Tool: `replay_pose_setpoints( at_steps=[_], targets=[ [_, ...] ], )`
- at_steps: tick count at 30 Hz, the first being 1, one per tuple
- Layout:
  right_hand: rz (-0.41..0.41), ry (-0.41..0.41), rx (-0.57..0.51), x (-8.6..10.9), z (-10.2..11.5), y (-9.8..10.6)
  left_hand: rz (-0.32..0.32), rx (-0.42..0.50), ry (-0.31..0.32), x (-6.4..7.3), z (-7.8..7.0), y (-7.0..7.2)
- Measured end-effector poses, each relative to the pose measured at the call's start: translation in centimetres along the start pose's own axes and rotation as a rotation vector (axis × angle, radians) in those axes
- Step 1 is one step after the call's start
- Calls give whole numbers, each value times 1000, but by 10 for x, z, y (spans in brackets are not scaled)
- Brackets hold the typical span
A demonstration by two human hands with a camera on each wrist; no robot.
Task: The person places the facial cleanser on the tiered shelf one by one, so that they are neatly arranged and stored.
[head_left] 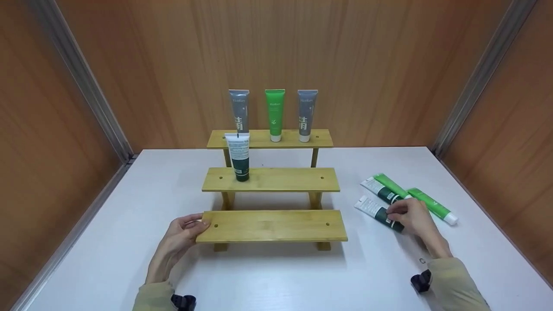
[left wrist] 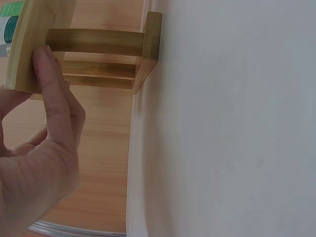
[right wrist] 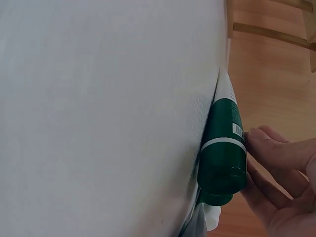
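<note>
A three-step wooden display stand stands mid-table. My left hand grips the left end of its lowest shelf, thumb on top and fingers beneath; the left wrist view shows those fingers against the shelf's underside. At the right, my right hand is over a white and dark green squeeze tube lying on the table. In the right wrist view its thumb and fingers are bent loosely at the tube's upper side, not wrapped around it. Whether they press on it is unclear.
On the top shelf stand two grey tubes and a green tube. Another white and dark green tube stands on the middle shelf's left. Beside my right hand lie another dark green tube and two green tubes.
</note>
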State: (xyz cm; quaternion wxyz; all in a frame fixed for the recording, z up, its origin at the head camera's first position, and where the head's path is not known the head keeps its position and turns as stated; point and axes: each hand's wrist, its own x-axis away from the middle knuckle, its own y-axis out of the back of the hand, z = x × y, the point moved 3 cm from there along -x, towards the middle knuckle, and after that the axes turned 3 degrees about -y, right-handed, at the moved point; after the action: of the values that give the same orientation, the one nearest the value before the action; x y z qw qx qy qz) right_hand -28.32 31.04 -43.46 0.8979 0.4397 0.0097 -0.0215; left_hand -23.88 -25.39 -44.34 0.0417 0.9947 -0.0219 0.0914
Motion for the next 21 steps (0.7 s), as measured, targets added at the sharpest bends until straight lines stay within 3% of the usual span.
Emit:
replay_pose_setpoints(
  at_steps=[4, 8, 21],
  targets=[
    [-43, 22, -13, -1, 0, 0, -4, 11, -12, 0, 0, 0],
    [-30, 20, -41, -1, -2, -2, -10, 16, -12, 0, 0, -1],
    [229, -111, -49, -4, -7, -5, -6, 17, -5, 0, 0, 0]
  ],
)
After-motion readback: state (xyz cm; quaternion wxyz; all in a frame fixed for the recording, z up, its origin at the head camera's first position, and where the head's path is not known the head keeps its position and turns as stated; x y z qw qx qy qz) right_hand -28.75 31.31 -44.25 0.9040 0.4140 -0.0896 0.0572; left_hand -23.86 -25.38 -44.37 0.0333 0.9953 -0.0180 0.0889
